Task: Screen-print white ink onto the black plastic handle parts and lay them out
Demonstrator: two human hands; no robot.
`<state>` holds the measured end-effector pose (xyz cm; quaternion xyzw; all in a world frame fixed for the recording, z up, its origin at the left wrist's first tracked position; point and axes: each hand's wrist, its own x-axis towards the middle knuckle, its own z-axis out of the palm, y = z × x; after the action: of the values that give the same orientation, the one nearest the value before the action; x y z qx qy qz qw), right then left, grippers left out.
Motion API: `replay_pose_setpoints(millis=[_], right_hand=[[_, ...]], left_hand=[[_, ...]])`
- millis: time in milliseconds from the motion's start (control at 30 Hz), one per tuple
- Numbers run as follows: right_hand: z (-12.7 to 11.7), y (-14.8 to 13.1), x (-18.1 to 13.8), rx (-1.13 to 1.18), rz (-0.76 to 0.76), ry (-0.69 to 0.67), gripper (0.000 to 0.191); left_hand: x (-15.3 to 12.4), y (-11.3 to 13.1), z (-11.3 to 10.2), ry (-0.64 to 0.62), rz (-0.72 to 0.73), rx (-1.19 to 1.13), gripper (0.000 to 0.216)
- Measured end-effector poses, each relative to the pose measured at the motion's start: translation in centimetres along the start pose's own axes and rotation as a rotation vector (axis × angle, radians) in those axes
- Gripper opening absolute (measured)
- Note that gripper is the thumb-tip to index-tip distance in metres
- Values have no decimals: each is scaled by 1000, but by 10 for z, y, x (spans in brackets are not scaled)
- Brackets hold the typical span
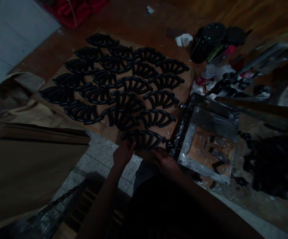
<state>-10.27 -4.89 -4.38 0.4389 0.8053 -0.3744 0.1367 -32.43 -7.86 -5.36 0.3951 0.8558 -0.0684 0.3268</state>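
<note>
A glossy black curved piece with several ribs (pixel 144 136) lies level at the near edge of a cardboard sheet (pixel 100 127). My left hand (pixel 124 153) is closed on its left end, thumb along the near side. At its right end, my right hand (pixel 165 161) has its fingers at the lower edge, closed on it as far as the dim light shows. Beyond my hands, several similar black ribbed pieces (pixel 156 118) lie in rows on the cardboard.
To the right stands a metal-framed fixture (pixel 192 132) around a worn wooden board (pixel 203 146). Behind it are a clear bottle with a red cap (pixel 218 63) and black containers (pixel 210 35). A dark heap (pixel 275 162) lies far right; stacked cardboard (pixel 34 166) stands left.
</note>
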Motion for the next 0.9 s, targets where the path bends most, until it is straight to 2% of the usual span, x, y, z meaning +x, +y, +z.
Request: replay_pose_setpoints(millis=[233,433,633,900], right_hand=[[-9,6,-12,49,8,-41,56],[-8,10,-21,48,-24,-71,53],[-3,17,-25,107,-77,-16,54],[-3,18,-27,117,-78,-17,52]], left_hand=[[-1,9,-1,10,-15,51,46],[1,12,3,6,-25,59,48],[6,11,6,15,7,60,44],[11,9,11,40,40,10,39]])
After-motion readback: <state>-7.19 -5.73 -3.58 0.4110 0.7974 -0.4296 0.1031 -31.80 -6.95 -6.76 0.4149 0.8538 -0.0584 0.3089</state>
